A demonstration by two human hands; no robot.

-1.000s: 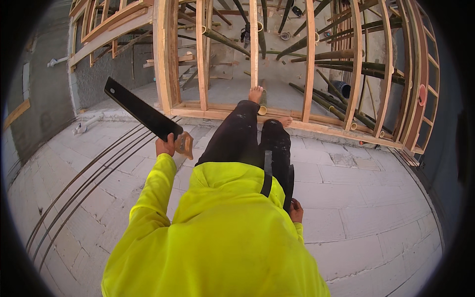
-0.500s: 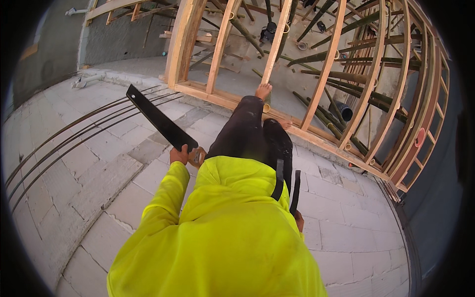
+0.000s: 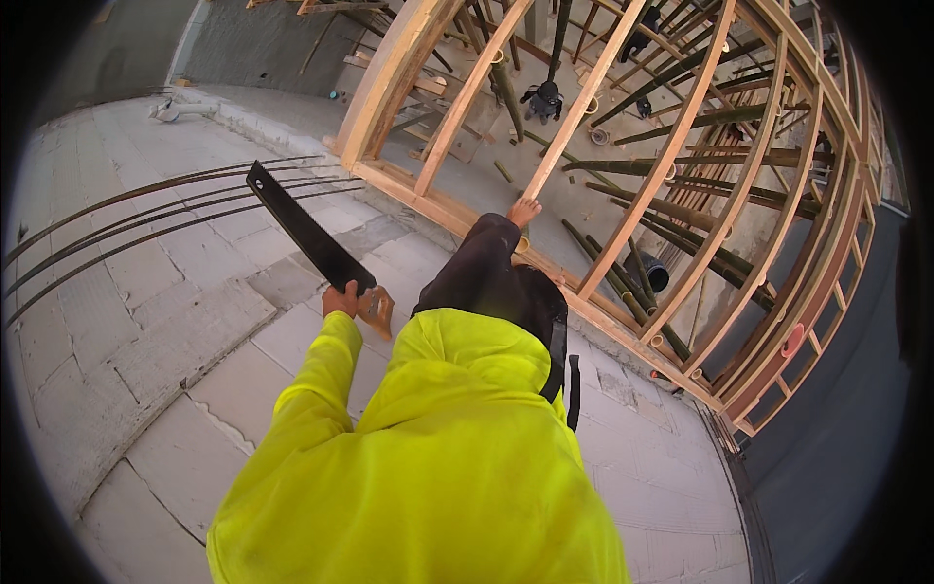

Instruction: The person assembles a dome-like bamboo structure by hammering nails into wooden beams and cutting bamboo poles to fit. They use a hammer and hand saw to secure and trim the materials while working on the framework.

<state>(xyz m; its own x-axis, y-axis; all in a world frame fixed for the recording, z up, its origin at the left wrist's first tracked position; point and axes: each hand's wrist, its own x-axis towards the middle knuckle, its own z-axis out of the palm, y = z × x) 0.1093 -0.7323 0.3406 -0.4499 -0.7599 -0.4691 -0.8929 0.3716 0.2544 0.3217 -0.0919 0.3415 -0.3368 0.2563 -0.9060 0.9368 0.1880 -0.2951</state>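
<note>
On my left side, a handsaw [image 3: 309, 232] with a black blade and a wooden handle points up and away. My left hand [image 3: 341, 299] is closed around it where the blade meets the handle. The blade's tip hangs over several thin dark rods on the pale block surface [image 3: 233, 336]. My right hand does not show; my yellow top hides that side. Two black straps [image 3: 572, 391] stick out at my right hip. One bare foot [image 3: 524, 211] rests at the timber frame [image 3: 409, 190] in front of me.
Beyond the timber frame's uprights lies a lower level with many slanting bamboo poles [image 3: 671, 167]. A person in dark clothes [image 3: 543, 101] is down there, near a dark bucket [image 3: 657, 275]. A grey wall [image 3: 263, 44] stands at the far left, with a white pipe [image 3: 175, 109] near it.
My view has turned, so the timber frame sits differently and more of the person below shows. The saw stays in my left hand. My right hand, partly visible before at my hip, has gone from sight.
</note>
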